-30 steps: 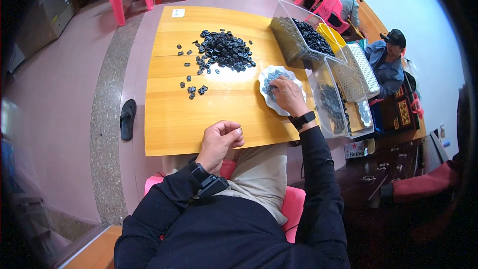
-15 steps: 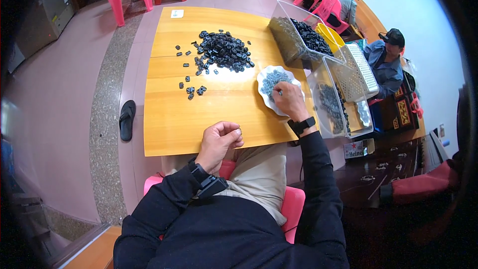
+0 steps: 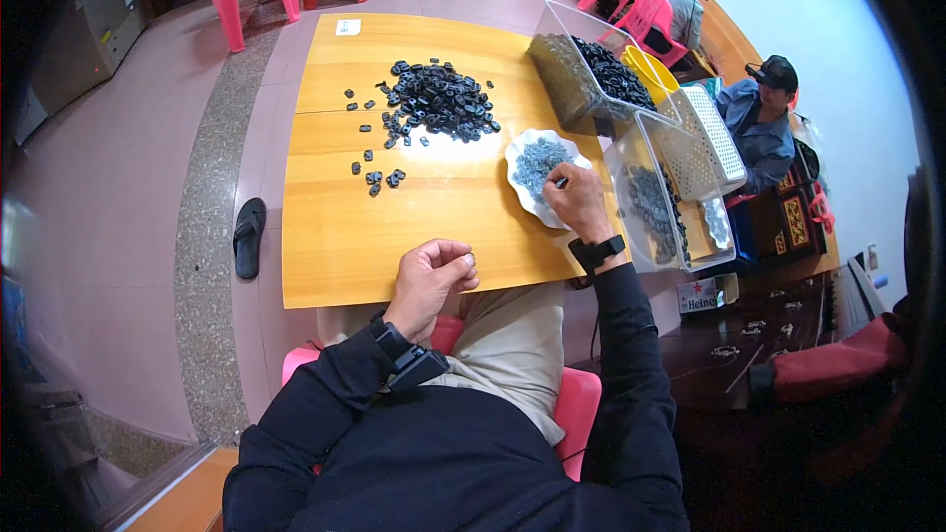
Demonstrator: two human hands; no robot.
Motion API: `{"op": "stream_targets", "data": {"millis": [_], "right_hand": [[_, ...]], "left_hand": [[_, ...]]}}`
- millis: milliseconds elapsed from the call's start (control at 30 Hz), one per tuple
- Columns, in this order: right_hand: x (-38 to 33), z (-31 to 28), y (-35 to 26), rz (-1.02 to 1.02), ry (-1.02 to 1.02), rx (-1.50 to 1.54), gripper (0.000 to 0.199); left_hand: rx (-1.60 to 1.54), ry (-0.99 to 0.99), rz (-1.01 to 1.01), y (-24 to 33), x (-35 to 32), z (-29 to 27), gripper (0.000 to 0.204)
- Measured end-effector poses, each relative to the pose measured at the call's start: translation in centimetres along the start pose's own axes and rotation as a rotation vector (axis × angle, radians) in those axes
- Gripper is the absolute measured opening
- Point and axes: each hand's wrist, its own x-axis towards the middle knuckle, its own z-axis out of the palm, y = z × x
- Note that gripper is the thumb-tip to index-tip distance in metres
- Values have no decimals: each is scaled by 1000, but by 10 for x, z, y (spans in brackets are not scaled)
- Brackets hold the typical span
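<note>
A: What surrounds the hands?

B: A yellow wooden counter (image 3: 335,246) on a pink tiled floor (image 3: 128,197). Left of the left hand, a black sandal (image 3: 248,236) lies on the floor; beyond it, a heap of small black parts (image 3: 439,100).

A: And the grip?

B: The left hand (image 3: 429,281) is curled nearly closed at the counter's near edge, pinching something too small to tell. The right hand (image 3: 578,202), fingers bent, touches the grey pieces on a white plate (image 3: 519,187). Clear bins (image 3: 591,79) stand just right of it.
</note>
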Motion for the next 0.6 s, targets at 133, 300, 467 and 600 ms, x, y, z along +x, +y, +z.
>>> {"op": "stream_targets", "data": {"millis": [133, 300, 467, 600], "right_hand": [[4, 0, -1, -126, -61, 56, 17], [10, 10, 1, -129, -165, -55, 22], [15, 11, 3, -108, -190, -90, 16], [13, 11, 1, -90, -166, -64, 12]], "left_hand": [[14, 10, -6, 2, -1, 0, 12], [0, 1, -3, -1, 0, -2, 12], [-2, 7, -5, -1, -1, -1, 13], [-4, 1, 5, -1, -1, -1, 12]]}}
